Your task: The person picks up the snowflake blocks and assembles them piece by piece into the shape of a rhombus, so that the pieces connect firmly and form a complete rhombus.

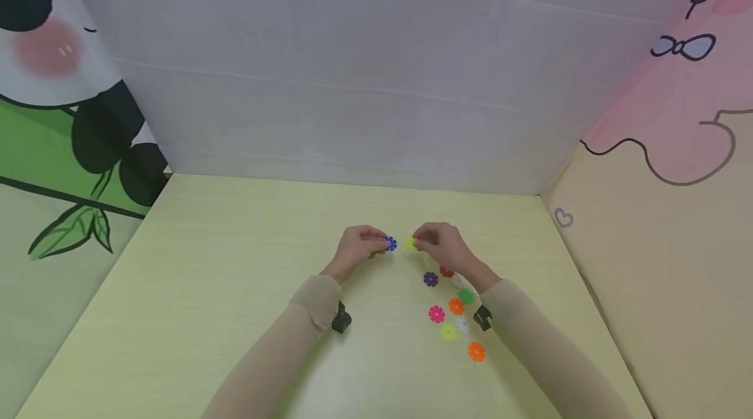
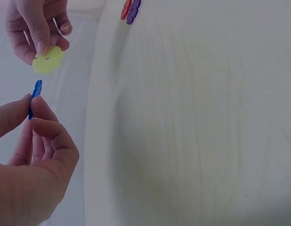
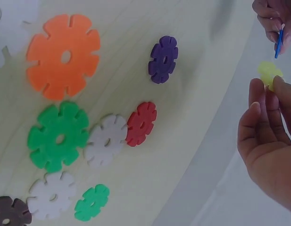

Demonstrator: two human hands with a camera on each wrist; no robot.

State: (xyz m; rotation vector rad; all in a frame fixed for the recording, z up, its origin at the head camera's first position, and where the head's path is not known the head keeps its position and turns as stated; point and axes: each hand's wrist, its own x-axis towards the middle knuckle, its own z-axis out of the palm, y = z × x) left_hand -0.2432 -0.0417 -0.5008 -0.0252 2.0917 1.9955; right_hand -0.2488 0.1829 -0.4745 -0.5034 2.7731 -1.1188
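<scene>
Between thumb and fingertips, my left hand [image 1: 355,250] pinches a blue notched plastic disc [image 1: 391,244], seen nearly edge-on in the left wrist view. My right hand [image 1: 445,246] pinches a yellow notched disc [image 1: 410,244], its flat face showing in the left wrist view [image 2: 48,60]. Both discs are held above the table, facing each other with a small gap between them. Fingertips cover part of each disc. A purple disc [image 1: 431,279] and a red disc [image 1: 446,272] lie on the table near the right hand.
More notched discs lie to the right, below the right forearm: green [image 3: 58,136], white [image 3: 106,140], orange [image 1: 476,351], pink [image 1: 436,314] and yellow [image 1: 448,332]. The pale table [image 1: 247,262] meets a white sheet [image 1: 353,79] at the back and printed panels at both sides.
</scene>
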